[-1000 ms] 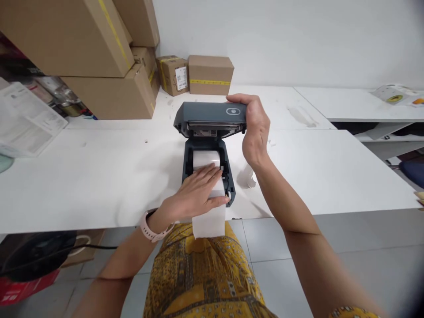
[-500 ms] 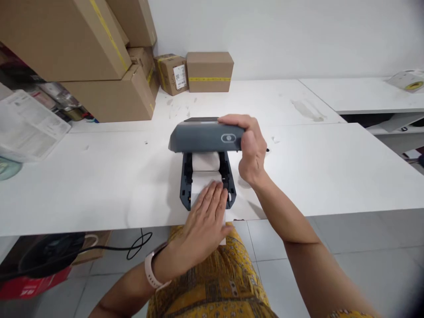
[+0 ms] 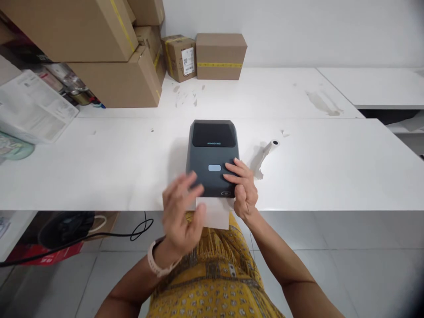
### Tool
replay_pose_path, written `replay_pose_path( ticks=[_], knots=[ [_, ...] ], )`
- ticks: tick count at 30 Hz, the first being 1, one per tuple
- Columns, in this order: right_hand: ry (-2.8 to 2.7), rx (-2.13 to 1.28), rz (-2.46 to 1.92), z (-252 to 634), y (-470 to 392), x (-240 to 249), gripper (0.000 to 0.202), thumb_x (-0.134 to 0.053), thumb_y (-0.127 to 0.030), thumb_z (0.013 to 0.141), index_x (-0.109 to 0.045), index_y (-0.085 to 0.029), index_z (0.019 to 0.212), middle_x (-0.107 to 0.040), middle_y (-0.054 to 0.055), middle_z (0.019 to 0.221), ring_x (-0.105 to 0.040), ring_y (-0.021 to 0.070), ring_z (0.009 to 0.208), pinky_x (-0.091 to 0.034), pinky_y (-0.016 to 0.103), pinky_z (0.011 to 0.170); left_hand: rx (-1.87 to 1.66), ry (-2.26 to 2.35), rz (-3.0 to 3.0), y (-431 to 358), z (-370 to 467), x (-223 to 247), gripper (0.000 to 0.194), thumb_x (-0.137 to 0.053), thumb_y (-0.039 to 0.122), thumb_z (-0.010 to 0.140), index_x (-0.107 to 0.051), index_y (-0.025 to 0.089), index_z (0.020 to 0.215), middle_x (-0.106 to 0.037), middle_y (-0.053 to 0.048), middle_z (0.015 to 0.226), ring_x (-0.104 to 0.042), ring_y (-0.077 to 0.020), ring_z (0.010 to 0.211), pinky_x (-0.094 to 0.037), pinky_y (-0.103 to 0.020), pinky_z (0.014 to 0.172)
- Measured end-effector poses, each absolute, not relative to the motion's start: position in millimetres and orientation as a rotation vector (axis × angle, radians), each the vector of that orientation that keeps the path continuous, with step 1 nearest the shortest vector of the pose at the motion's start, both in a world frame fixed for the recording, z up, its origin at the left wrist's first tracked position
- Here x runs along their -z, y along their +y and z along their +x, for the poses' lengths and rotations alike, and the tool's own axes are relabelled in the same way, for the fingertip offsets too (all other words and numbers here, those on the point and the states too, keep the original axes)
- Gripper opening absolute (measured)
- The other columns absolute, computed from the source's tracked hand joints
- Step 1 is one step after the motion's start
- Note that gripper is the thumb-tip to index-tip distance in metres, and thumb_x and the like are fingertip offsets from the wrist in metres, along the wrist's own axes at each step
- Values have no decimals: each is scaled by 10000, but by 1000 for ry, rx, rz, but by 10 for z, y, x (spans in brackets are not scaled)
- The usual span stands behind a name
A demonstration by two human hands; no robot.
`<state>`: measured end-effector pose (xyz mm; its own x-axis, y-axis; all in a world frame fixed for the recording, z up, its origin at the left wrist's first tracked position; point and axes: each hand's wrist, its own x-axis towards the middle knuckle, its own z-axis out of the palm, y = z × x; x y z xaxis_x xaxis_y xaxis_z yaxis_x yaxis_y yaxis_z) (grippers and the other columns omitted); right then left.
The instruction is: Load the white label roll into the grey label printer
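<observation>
A dark grey label printer (image 3: 202, 157) stands on the white table near its front edge, with its lid down. White paper (image 3: 213, 216) comes out of its front and hangs over the table edge. My right hand (image 3: 243, 187) rests on the printer's right front corner, two fingers lying on the lid and the others at its side. At the printer's left front corner, my left hand (image 3: 182, 212) is raised with its fingers apart, slightly blurred and holding nothing. The roll of paper inside is hidden by the lid.
Right of the printer lies a small white paper roll (image 3: 269, 149) with a torn end. Cardboard boxes (image 3: 115, 84) are stacked at the back left, with two smaller ones (image 3: 220, 57) beside them. Plastic packages (image 3: 43, 106) lie at the far left. A black cable (image 3: 115, 234) hangs below the table.
The printer's lid has come down and covers the paper roll. My left hand has lifted off the paper and moved left. My right hand has lowered with the lid. The view has shifted.
</observation>
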<state>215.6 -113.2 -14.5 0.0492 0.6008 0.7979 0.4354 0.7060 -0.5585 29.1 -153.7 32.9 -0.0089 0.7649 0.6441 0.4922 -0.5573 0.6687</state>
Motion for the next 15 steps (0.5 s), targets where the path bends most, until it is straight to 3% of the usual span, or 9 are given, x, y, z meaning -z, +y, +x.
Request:
replay_pose_path(
  ticks=[2,3,5,7,9,11,15],
  knots=[
    [-1484,-200,-903,2090,-1120,147,299,-439,-249,1066,-728,-316,1107,-778,25,1197,-642,273,1346,-475,608,1174,-1578,1386,1747,-1309,319,-283,635,-751,360,920,-513,296,1505,-419,-82,1683,-333,-337,1595,-312,-586,1297],
    [-1438,-238,-932,2065,-1111,147,263,-476,-260,1058,-729,-325,1092,-780,18,1175,-645,269,1339,-467,603,1187,-1485,1338,1581,-1202,333,-263,688,-739,415,932,-459,289,1548,-398,-101,1692,-356,-348,1583,-346,-581,1281],
    [-1333,-353,-996,2036,-1095,165,219,-569,-358,1030,-701,-346,1204,-731,30,1315,-591,287,1405,-439,611,1218,-1295,1214,1298,-1046,352,-238,776,-730,482,931,-386,274,1594,-402,-124,1685,-418,-362,1546,-410,-563,1248],
    [-1212,-523,-1049,2031,-1092,213,484,-637,-525,972,-578,-367,1426,-554,49,1571,-453,326,1530,-397,637,1247,-1217,1124,1146,-987,356,-238,816,-757,486,906,-378,273,1596,-433,-120,1666,-455,-363,1520,-437,-541,1236],
    [-1123,-731,-1072,2039,-1103,269,758,-657,-648,913,-405,-379,1575,-382,60,1701,-348,359,1590,-361,667,1259,-1223,1097,1118,-997,352,-256,822,-784,467,884,-398,281,1586,-438,-102,1665,-440,-357,1530,-421,-524,1253],
    [-1073,-905,-1073,2047,-1125,299,867,-666,-680,893,-309,-381,1624,-372,77,1708,-357,371,1585,-343,686,1259,-1229,1097,1140,-1020,351,-281,791,-780,462,887,-429,282,1573,-454,-95,1653,-434,-356,1531,-404,-525,1264],
    [-1027,-970,-1050,2039,-1161,258,872,-701,-648,886,-313,-391,1623,-421,80,1683,-410,369,1552,-350,678,1255,-1247,1137,1217,-976,347,-296,773,-777,489,884,-466,268,1556,-486,-103,1625,-436,-372,1524,-370,-541,1276]
  ],
)
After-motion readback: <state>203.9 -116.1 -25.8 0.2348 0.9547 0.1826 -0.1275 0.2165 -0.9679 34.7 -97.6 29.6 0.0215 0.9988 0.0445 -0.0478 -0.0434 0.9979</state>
